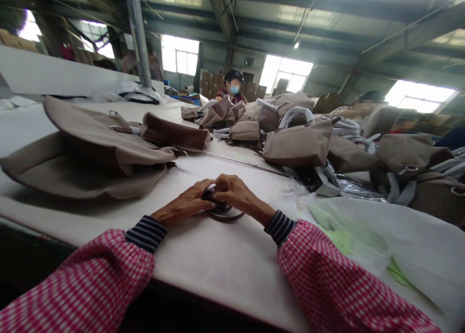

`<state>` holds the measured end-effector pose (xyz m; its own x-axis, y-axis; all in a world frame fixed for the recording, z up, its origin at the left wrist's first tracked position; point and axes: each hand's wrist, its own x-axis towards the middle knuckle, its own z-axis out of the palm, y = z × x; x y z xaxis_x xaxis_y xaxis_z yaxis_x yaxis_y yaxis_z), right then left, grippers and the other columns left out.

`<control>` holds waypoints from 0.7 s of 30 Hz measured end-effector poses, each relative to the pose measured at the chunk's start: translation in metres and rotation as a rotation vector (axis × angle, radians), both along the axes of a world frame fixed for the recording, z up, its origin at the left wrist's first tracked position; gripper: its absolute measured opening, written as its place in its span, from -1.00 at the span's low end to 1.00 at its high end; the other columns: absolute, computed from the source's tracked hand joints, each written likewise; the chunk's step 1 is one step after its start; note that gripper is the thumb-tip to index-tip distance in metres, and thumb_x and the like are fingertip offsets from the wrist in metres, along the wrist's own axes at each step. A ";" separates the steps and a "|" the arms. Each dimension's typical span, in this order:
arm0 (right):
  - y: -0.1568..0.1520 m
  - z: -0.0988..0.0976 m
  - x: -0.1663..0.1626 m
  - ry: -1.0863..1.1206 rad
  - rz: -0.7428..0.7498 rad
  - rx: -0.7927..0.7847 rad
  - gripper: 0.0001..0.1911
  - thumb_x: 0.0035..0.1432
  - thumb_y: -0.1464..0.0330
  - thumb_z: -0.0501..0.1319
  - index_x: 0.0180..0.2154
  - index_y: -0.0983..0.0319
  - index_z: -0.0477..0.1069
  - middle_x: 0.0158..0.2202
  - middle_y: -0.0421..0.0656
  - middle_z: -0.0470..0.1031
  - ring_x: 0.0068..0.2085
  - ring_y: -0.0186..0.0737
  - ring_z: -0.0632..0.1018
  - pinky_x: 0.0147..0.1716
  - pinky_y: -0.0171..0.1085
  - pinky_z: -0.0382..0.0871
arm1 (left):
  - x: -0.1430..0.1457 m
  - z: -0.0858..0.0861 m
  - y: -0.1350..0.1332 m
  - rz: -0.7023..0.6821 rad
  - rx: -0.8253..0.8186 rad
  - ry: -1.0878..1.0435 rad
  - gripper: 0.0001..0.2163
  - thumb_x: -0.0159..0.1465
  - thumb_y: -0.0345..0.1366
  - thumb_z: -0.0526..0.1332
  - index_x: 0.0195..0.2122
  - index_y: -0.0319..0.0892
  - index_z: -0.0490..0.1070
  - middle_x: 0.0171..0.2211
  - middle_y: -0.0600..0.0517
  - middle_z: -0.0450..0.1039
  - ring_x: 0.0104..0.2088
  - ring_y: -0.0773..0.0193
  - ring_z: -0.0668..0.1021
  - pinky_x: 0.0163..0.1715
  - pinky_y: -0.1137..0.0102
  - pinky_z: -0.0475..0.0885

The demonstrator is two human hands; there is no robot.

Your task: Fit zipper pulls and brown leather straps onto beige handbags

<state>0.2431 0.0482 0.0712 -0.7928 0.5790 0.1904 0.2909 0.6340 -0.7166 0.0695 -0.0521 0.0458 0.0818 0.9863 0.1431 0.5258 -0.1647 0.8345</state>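
Both my hands meet at the middle of the white table. My left hand and my right hand have their fingers curled round a dark coiled strap that lies on the tabletop between them. Part of the strap's loop shows below my right hand; the rest is hidden under my fingers. A flat beige bag lies just left of my hands.
More beige bags are piled across the table's middle and right, with clear plastic bags at the right. A thin metal rod lies beyond my hands. A masked person sits at the far side; others are at the right.
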 end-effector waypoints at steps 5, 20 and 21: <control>0.012 -0.004 0.013 0.038 0.132 0.077 -0.69 0.02 0.59 0.31 -0.17 0.21 0.47 -0.30 -0.26 0.54 -0.27 -0.29 0.49 -0.24 -0.32 0.29 | 0.003 0.000 0.000 -0.039 0.041 -0.034 -0.40 0.20 -0.23 0.24 0.30 -0.07 0.29 0.18 -0.05 0.44 0.20 -0.08 0.44 0.23 0.10 0.37; 0.021 0.001 0.031 -0.038 0.238 0.102 -0.80 0.10 0.54 0.29 -0.21 0.25 0.60 -0.27 -0.18 0.62 -0.24 -0.23 0.55 -0.17 -0.28 0.34 | 0.008 0.011 -0.004 0.044 -0.051 0.057 -0.47 0.17 -0.24 0.21 0.21 -0.13 0.37 0.03 -0.06 0.49 0.00 -0.01 0.47 0.00 0.19 0.38; 0.022 0.002 0.031 -0.074 0.243 0.125 -0.80 0.11 0.52 0.31 -0.20 0.25 0.62 -0.26 -0.18 0.63 -0.23 -0.23 0.55 -0.16 -0.27 0.33 | 0.009 0.012 -0.004 0.046 -0.058 0.049 -0.47 0.17 -0.24 0.21 0.21 -0.14 0.37 -0.01 -0.05 0.50 -0.05 0.01 0.48 -0.05 0.21 0.38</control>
